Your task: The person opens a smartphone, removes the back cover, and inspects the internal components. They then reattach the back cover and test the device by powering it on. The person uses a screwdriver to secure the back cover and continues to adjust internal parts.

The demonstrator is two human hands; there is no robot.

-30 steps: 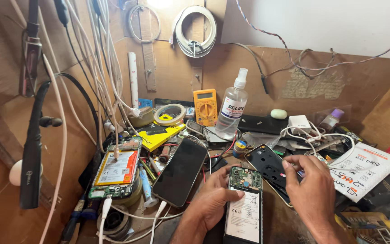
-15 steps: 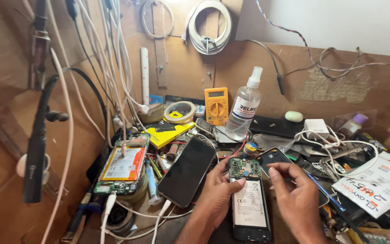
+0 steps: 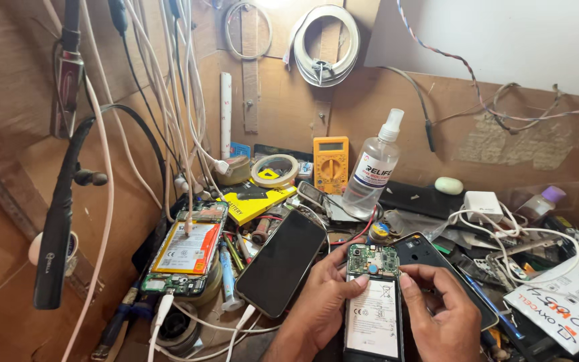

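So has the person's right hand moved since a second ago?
Yes. The right hand came in from the black phone back cover to the opened phone with the white battery, thumb at its upper right edge.
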